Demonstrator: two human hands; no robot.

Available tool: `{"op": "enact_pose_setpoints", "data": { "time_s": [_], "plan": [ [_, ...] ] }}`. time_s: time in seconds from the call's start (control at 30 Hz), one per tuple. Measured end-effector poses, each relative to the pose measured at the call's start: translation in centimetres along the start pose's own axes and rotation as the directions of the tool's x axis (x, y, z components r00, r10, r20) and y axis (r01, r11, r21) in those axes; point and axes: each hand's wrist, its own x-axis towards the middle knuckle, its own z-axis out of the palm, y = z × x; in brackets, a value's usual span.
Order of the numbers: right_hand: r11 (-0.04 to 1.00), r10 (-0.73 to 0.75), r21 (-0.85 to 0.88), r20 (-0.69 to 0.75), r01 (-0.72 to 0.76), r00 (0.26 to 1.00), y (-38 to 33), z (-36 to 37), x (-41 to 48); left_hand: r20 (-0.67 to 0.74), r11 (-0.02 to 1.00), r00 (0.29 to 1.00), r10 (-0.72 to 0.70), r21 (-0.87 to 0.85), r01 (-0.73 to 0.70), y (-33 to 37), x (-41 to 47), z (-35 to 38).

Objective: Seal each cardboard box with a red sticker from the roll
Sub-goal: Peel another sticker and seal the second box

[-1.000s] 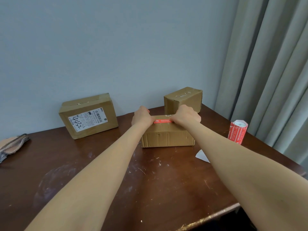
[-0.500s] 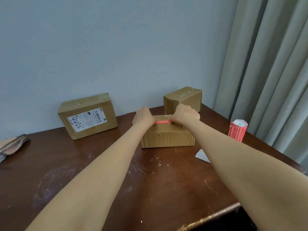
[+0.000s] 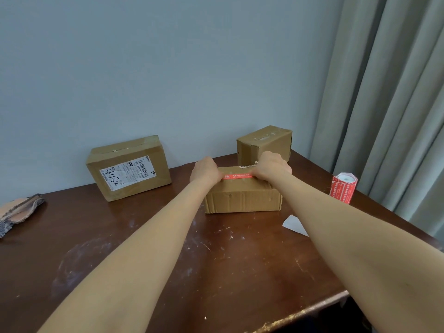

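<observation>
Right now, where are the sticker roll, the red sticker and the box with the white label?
sticker roll (image 3: 343, 190), head view, its red printed side.
red sticker (image 3: 236, 176), head view, middle of the visible strip.
box with the white label (image 3: 127, 173), head view, on the label.

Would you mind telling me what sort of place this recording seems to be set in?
Likely a room at home, used for packing parcels: a scuffed wooden table, grey curtains, and a labelled cardboard box.

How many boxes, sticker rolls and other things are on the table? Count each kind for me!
Cardboard boxes: 3
Sticker roll: 1
Red sticker: 1
White paper scrap: 1
Cloth: 1
Total: 7
</observation>
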Motion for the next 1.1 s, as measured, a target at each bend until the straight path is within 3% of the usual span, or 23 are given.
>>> {"op": "enact_pose_setpoints", "data": {
  "time_s": [0.2,0.3,0.4,0.63,0.97,1.1],
  "plan": [
    [0.994,-0.097,0.037,-0.060,0.100,0.993,0.6,0.2,-0.4,-0.102,0.985,0.981,0.167,0.055,-0.162,-0.8,-1.3,0.5],
    [0.967,-0.254,-0.005,-0.117,0.256,0.960,1.3,0.1,-1.1,-0.134,0.924,0.919,0.371,0.149,-0.352,-1.8,-1.8,0.9],
    [0.904,-0.419,-0.127,-0.075,0.408,0.905,1.8,0.8,-1.9,-0.052,0.845,0.873,0.484,0.285,-0.452,-2.5,-2.7,1.3],
    [0.835,-0.474,-0.288,0.058,0.469,0.879,1.9,2.7,-3.4,0.097,0.810,0.900,0.424,0.403,-0.425,-2.0,-4.0,2.0],
    [0.859,-0.429,-0.298,0.025,0.417,0.903,2.0,2.8,-3.6,0.104,0.832,0.938,0.330,0.436,-0.341,-2.3,-4.2,1.8],
    [0.842,-0.480,-0.291,-0.020,0.454,0.877,2.0,2.4,-3.8,0.093,0.820,0.940,0.328,0.465,-0.333,-3.0,-4.1,1.4]
  ]
}}
